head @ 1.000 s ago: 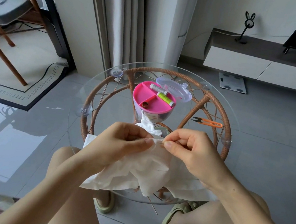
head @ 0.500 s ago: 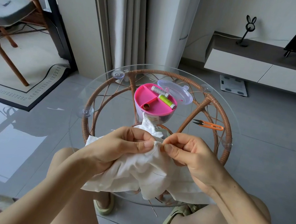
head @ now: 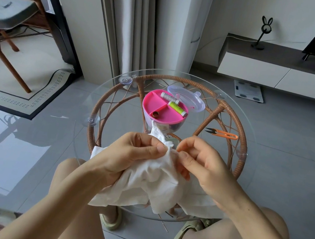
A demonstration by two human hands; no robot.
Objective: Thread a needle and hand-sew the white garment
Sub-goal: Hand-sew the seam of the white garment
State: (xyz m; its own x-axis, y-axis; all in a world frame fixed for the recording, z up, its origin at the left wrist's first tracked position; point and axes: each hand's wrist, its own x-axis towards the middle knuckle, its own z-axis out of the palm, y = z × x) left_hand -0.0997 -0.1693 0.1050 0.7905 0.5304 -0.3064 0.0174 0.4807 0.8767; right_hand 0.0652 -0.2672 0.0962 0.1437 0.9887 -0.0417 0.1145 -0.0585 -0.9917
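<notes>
Cloth lies nearest: the white garment (head: 142, 190) is heaped on the near edge of the round glass surface (head: 241, 115). Its hem spills toward the person's knees, and one bunched fold is lifted between the two hands.

The left grip (head: 133, 153) is closed on that fold, thumb on top and fingers curled beneath, holding it up. The right grip (head: 204, 167) is narrow, with thumb and forefinger pinched together at the fold's edge and touching the cloth. Needle and thread are too fine to make out, so I cannot tell whether the pinch holds the needle or only fabric. I judge that a stitch is being worked at that fold, with most of the sewing left to do.

To do it well, the left thumb should sit just beside the stitch point so the fabric lies flat and only the intended layers are caught. The cloth is soft and crumpled, and a stray fold underneath could easily be sewn in. The pinch should take a short bite, then draw the thread straight out and gently, so the seam does not pucker or the thread knot. The fingertips hidden under the fold risk a prick.

Beyond the hands stands the pink sewing box (head: 160, 109), holding a green spool (head: 177, 108) and a pale spool (head: 169, 97), with its clear lid (head: 188, 99) just behind. The orange snips (head: 222, 133) lie to the right, well apart from the hands but within reach for cutting the thread.
</notes>
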